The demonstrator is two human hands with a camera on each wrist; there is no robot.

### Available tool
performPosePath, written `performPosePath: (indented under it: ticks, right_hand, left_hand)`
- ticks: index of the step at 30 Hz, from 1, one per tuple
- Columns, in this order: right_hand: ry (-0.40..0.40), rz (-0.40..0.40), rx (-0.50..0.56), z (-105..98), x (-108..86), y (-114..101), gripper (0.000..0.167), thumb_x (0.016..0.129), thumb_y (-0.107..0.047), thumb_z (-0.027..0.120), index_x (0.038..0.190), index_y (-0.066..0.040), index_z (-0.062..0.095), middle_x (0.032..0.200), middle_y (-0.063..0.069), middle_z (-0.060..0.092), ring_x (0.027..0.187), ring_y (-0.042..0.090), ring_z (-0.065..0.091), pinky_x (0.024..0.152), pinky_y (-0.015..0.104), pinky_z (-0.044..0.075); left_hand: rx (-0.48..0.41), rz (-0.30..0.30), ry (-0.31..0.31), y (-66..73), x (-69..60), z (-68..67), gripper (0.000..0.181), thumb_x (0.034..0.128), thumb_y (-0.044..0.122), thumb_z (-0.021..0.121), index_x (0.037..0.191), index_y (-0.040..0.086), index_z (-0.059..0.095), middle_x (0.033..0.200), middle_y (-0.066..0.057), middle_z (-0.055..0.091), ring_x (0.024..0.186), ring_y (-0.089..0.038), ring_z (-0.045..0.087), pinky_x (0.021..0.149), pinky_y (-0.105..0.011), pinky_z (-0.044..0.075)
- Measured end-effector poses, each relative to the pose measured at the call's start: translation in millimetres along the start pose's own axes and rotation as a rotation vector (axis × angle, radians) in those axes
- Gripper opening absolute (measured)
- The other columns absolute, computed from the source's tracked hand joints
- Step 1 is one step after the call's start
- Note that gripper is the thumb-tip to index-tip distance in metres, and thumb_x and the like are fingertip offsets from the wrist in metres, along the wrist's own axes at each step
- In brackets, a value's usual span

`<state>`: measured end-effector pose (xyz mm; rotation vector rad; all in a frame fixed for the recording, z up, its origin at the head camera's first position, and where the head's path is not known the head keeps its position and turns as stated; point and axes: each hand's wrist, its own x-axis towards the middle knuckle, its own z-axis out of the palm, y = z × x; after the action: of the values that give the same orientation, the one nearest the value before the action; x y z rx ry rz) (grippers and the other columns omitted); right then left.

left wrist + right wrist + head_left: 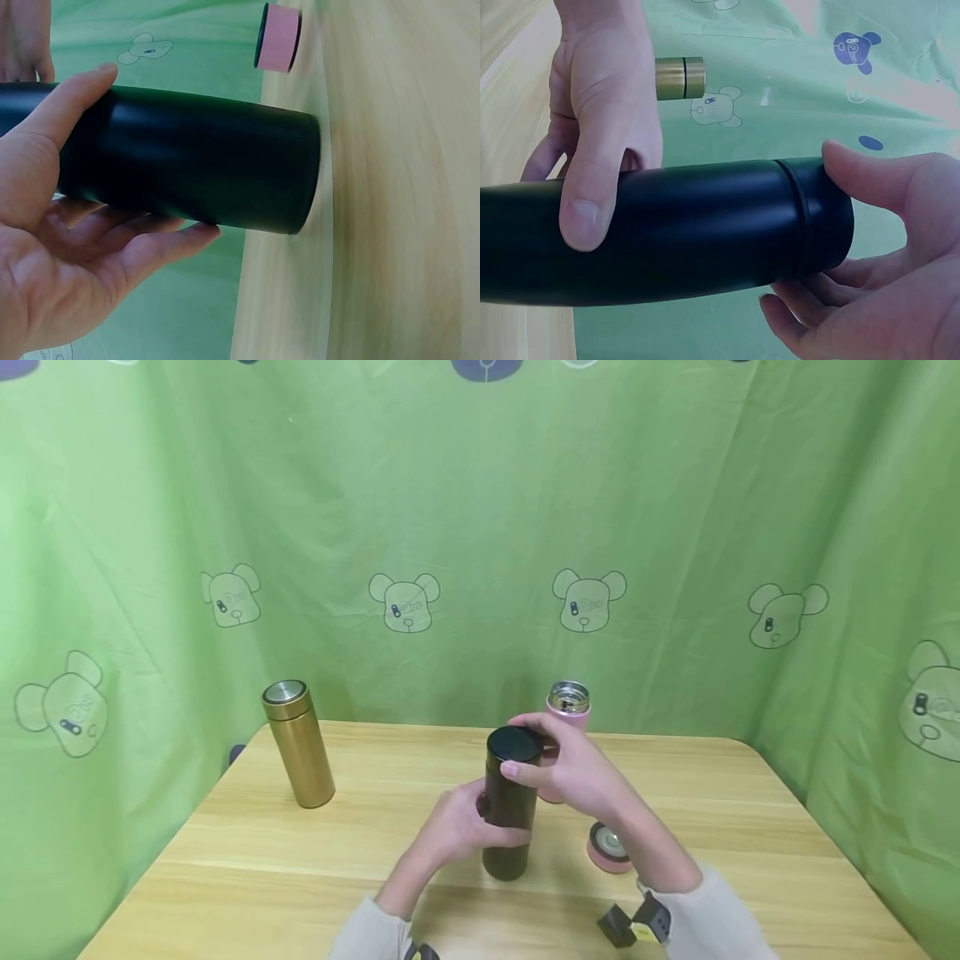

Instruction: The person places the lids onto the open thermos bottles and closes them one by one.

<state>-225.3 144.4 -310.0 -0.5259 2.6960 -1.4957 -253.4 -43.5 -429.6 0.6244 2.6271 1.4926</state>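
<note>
A black thermos bottle (508,814) stands upright near the middle of the table, its lid (514,744) on top. My left hand (462,823) grips the bottle's body, thumb across the near side, as the left wrist view also shows on the black bottle (202,157). Up at the lid, my right hand (564,766) holds the rim between thumb and fingers. In the right wrist view a seam separates the lid (826,214) from the body. Just behind the right hand stands a pink thermos bottle (568,703) with its mouth uncovered, partly hidden by that hand.
A pink lid (609,847) lies on the table beside my right forearm, its inner side up. At the back left stands a gold thermos bottle (302,747) with its lid on. A green curtain (480,527) surrounds the wooden table (247,877) at the back and sides.
</note>
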Motion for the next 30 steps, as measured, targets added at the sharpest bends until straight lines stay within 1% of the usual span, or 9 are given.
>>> performPosePath:
  ticks: [5, 7, 9, 14, 16, 19, 26, 30]
  right_hand:
    - [-0.033, -0.003, 0.058, -2.1, -5.6, 3.3, 0.072, 0.089, -0.033, 0.078, 0.15, -0.015, 0.045, 0.142, 0.017, 0.058, 0.129, 0.039, 0.058, 0.09, 0.046, 0.058]
    - [-0.042, -0.009, 0.071, -2.8, -8.2, 4.9, 0.073, 0.092, -0.034, 0.075, 0.154, -0.014, 0.04, 0.147, 0.021, 0.053, 0.131, 0.042, 0.056, 0.092, 0.046, 0.058]
    - [-0.036, 0.003, 0.075, -3.1, -10.9, 6.7, 0.072, 0.095, -0.037, 0.071, 0.155, -0.015, 0.038, 0.149, 0.021, 0.051, 0.133, 0.041, 0.055, 0.096, 0.048, 0.057]
    - [0.026, 0.037, 0.045, -4.5, -18.7, 12.2, 0.069, 0.097, -0.044, 0.066, 0.154, -0.016, 0.039, 0.15, 0.016, 0.052, 0.135, 0.037, 0.054, 0.11, 0.054, 0.046]
    - [0.05, 0.029, 0.042, -5.4, -20.9, 14.7, 0.069, 0.098, -0.044, 0.065, 0.154, -0.013, 0.039, 0.15, 0.016, 0.053, 0.135, 0.037, 0.054, 0.114, 0.056, 0.042]
    - [0.072, 0.029, 0.062, -7.1, -24.6, 18.3, 0.068, 0.099, -0.044, 0.063, 0.154, -0.012, 0.038, 0.148, 0.015, 0.054, 0.136, 0.037, 0.053, 0.115, 0.057, 0.039]
    - [0.146, 0.086, 0.083, -12.5, -33.2, 28.7, 0.065, 0.101, -0.045, 0.06, 0.154, -0.014, 0.04, 0.148, 0.017, 0.055, 0.14, 0.037, 0.049, 0.117, 0.061, 0.035]
    - [0.17, 0.104, 0.079, -14.2, -35.0, 33.7, 0.063, 0.101, -0.043, 0.06, 0.153, -0.013, 0.041, 0.146, 0.018, 0.056, 0.139, 0.038, 0.049, 0.117, 0.062, 0.034]
  left_hand:
    - [-0.001, 0.021, -0.014, -0.4, -1.2, -1.0, 0.058, 0.0694, 0.052, 0.089, 0.117, 0.026, 0.068, 0.103, 0.009, 0.074, 0.095, -0.008, 0.068, 0.085, -0.035, 0.056]
    - [-0.004, 0.023, -0.019, -0.3, -1.5, -1.1, 0.059, 0.0703, 0.052, 0.088, 0.119, 0.027, 0.067, 0.106, 0.008, 0.074, 0.097, -0.009, 0.068, 0.087, -0.036, 0.056]
    - [-0.008, 0.022, -0.022, -0.3, -1.9, -1.0, 0.06, 0.0707, 0.053, 0.088, 0.121, 0.027, 0.066, 0.107, 0.008, 0.074, 0.098, -0.009, 0.068, 0.088, -0.036, 0.056]
    - [-0.026, 0.015, -0.021, -0.8, -2.4, -0.7, 0.061, 0.0709, 0.053, 0.088, 0.122, 0.027, 0.066, 0.11, 0.007, 0.074, 0.101, -0.01, 0.068, 0.09, -0.037, 0.055]
    - [-0.036, 0.015, -0.017, -1.6, -1.9, -1.3, 0.061, 0.0711, 0.053, 0.088, 0.122, 0.027, 0.066, 0.111, 0.006, 0.075, 0.102, -0.011, 0.069, 0.091, -0.038, 0.055]
    - [-0.047, 0.01, -0.016, -2.1, -1.1, -2.3, 0.061, 0.0716, 0.053, 0.088, 0.122, 0.027, 0.066, 0.113, 0.006, 0.075, 0.105, -0.013, 0.069, 0.093, -0.039, 0.055]
    - [-0.046, 0.012, -0.021, -0.8, -1.4, -2.0, 0.061, 0.0717, 0.052, 0.088, 0.123, 0.026, 0.066, 0.115, 0.004, 0.075, 0.107, -0.015, 0.069, 0.094, -0.041, 0.055]
    - [-0.051, 0.007, -0.022, 0.4, -1.5, -0.3, 0.062, 0.0718, 0.052, 0.088, 0.124, 0.027, 0.065, 0.116, 0.004, 0.074, 0.108, -0.015, 0.069, 0.095, -0.043, 0.056]
